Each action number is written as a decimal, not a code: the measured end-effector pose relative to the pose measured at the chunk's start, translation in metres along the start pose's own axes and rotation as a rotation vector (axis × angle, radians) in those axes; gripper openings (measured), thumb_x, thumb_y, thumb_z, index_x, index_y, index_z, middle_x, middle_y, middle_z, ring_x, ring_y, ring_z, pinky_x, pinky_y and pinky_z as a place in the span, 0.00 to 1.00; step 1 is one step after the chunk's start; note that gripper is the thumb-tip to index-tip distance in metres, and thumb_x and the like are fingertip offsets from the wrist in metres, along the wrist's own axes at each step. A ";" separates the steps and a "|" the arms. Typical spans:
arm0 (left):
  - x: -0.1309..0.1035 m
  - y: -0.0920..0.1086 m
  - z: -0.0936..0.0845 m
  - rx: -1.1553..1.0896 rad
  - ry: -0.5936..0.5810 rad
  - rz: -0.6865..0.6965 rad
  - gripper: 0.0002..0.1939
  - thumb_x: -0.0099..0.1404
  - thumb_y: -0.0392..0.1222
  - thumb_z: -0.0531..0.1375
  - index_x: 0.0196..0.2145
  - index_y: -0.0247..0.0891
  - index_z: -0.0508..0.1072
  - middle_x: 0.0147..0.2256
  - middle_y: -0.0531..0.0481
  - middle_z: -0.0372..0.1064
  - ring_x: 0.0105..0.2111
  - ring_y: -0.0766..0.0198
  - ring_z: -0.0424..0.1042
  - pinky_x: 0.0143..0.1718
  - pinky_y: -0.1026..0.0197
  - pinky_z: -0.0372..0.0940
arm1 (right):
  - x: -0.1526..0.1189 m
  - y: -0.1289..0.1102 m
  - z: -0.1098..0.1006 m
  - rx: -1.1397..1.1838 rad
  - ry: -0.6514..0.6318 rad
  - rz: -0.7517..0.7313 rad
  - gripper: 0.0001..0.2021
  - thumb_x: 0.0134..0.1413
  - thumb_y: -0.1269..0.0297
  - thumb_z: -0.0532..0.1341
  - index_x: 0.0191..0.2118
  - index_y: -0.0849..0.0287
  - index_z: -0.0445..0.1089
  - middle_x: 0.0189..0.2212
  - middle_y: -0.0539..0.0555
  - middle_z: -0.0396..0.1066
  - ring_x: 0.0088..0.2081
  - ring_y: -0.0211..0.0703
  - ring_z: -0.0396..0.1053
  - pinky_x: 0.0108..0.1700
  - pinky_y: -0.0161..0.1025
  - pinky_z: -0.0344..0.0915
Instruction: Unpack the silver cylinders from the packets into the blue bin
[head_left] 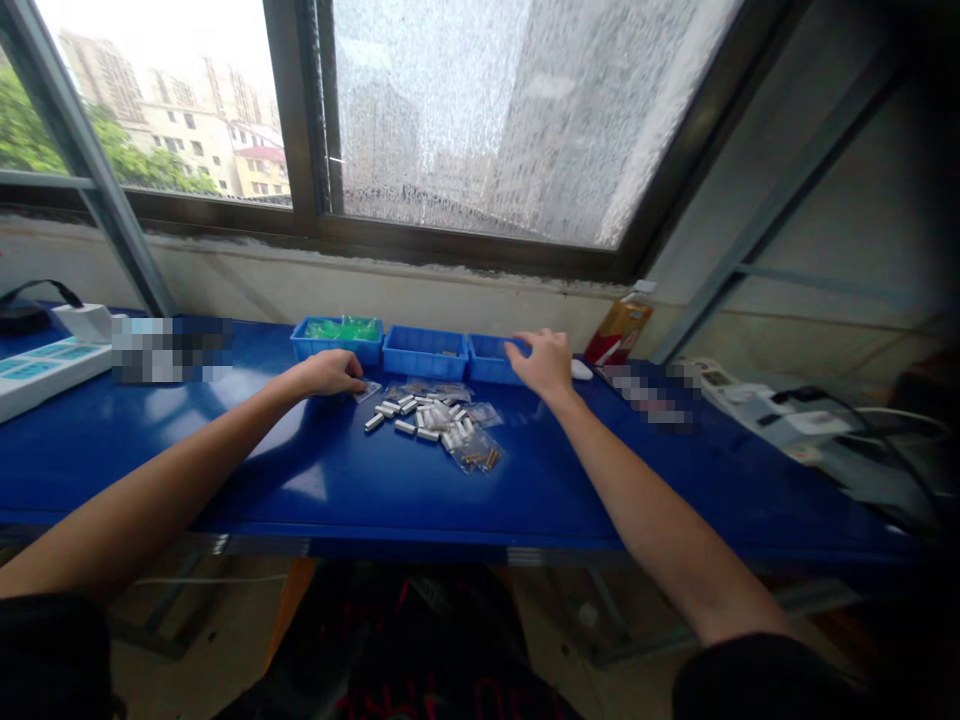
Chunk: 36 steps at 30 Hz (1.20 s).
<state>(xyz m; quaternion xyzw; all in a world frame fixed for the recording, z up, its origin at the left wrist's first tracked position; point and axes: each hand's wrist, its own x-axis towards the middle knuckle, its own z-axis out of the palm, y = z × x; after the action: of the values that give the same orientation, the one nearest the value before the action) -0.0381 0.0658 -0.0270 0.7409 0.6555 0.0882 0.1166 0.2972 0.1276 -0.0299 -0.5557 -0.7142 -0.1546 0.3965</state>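
My left hand (330,374) pinches a small clear plastic bag (367,390) at the table surface, just in front of the left blue bin. My right hand (541,362) hovers at the right blue bin (491,372), its fingers apart and nothing visible in them. Between my hands lies a loose pile of short silver metal pieces (406,427), mixed with clear bags. One bag (480,457) at the pile's front right holds small brass-coloured parts. The left bin (337,348) contains green plastic packets, and the middle bin (424,362) has a few small items inside.
A red and gold carton (619,330) stands behind a white rounded object (580,370) at the right. White power strips lie at the far left (52,370) and right (806,428). The blue table (300,490) runs along a wall under a window.
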 end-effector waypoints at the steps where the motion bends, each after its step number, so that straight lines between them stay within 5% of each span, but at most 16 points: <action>1: -0.001 0.001 0.001 -0.062 0.012 -0.016 0.18 0.50 0.47 0.58 0.38 0.37 0.73 0.31 0.48 0.74 0.30 0.60 0.71 0.27 0.65 0.61 | -0.003 -0.005 0.002 0.001 -0.053 -0.022 0.16 0.49 0.55 0.58 0.38 0.59 0.74 0.32 0.60 0.67 0.40 0.53 0.60 0.41 0.47 0.57; 5: -0.003 0.006 0.005 -0.189 0.007 -0.030 0.22 0.49 0.43 0.57 0.43 0.33 0.71 0.29 0.47 0.74 0.29 0.59 0.71 0.27 0.65 0.62 | -0.020 -0.046 0.000 0.140 -0.126 -0.145 0.13 0.51 0.56 0.58 0.38 0.58 0.74 0.32 0.58 0.69 0.40 0.51 0.60 0.41 0.46 0.57; 12: -0.002 0.011 0.005 -0.125 0.028 0.013 0.15 0.53 0.42 0.53 0.33 0.36 0.76 0.34 0.47 0.75 0.34 0.59 0.71 0.33 0.65 0.62 | -0.051 -0.109 -0.021 0.383 -0.332 -0.467 0.12 0.53 0.60 0.57 0.39 0.59 0.72 0.28 0.54 0.70 0.38 0.45 0.61 0.44 0.42 0.55; 15: -0.004 0.009 -0.002 -0.021 0.042 -0.016 0.17 0.53 0.49 0.55 0.34 0.36 0.75 0.32 0.45 0.74 0.31 0.58 0.71 0.30 0.63 0.61 | -0.054 -0.112 -0.025 0.409 -0.375 -0.515 0.12 0.54 0.60 0.57 0.40 0.60 0.72 0.29 0.54 0.70 0.37 0.44 0.61 0.45 0.42 0.55; 18: -0.008 0.007 -0.009 0.024 -0.087 0.028 0.20 0.48 0.56 0.58 0.31 0.37 0.76 0.29 0.47 0.74 0.29 0.59 0.69 0.28 0.64 0.59 | -0.050 -0.106 -0.024 0.412 -0.378 -0.477 0.11 0.53 0.61 0.57 0.39 0.60 0.72 0.28 0.54 0.70 0.36 0.43 0.62 0.44 0.42 0.55; 21: -0.011 0.008 -0.010 -0.004 -0.205 0.064 0.17 0.48 0.55 0.58 0.24 0.38 0.76 0.25 0.49 0.73 0.26 0.62 0.67 0.25 0.65 0.57 | -0.047 -0.100 -0.021 0.413 -0.363 -0.435 0.10 0.53 0.61 0.58 0.38 0.59 0.72 0.27 0.53 0.70 0.36 0.44 0.62 0.44 0.42 0.56; 24: -0.011 0.009 -0.007 -0.052 -0.185 0.063 0.15 0.51 0.52 0.56 0.22 0.38 0.74 0.24 0.50 0.72 0.24 0.64 0.66 0.24 0.66 0.56 | -0.046 -0.099 -0.021 0.418 -0.357 -0.432 0.10 0.53 0.61 0.58 0.37 0.59 0.72 0.26 0.53 0.70 0.36 0.44 0.63 0.44 0.41 0.57; 30: -0.009 0.014 -0.008 -0.020 0.157 0.100 0.13 0.57 0.46 0.52 0.23 0.37 0.71 0.23 0.49 0.70 0.25 0.63 0.66 0.26 0.64 0.56 | -0.048 -0.106 -0.025 0.482 -0.402 -0.409 0.09 0.53 0.61 0.58 0.37 0.59 0.72 0.26 0.52 0.70 0.34 0.43 0.63 0.43 0.42 0.57; 34: -0.018 0.038 -0.006 -0.173 0.595 0.289 0.09 0.60 0.42 0.51 0.28 0.36 0.66 0.27 0.48 0.67 0.28 0.64 0.65 0.31 0.62 0.60 | -0.050 -0.114 -0.029 0.801 -0.585 -0.144 0.20 0.57 0.51 0.50 0.32 0.61 0.72 0.24 0.53 0.69 0.29 0.40 0.64 0.34 0.39 0.59; 36: -0.028 0.055 -0.002 -0.308 0.691 0.421 0.07 0.61 0.41 0.51 0.31 0.36 0.64 0.31 0.48 0.67 0.29 0.65 0.65 0.30 0.63 0.61 | -0.051 -0.119 -0.031 1.046 -0.714 0.038 0.25 0.58 0.46 0.45 0.33 0.62 0.70 0.23 0.54 0.68 0.27 0.39 0.64 0.29 0.37 0.59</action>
<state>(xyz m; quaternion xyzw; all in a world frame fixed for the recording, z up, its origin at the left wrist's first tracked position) 0.0106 0.0320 -0.0088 0.7593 0.4700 0.4495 -0.0211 0.2035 0.0326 -0.0215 -0.3182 -0.7736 0.4167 0.3557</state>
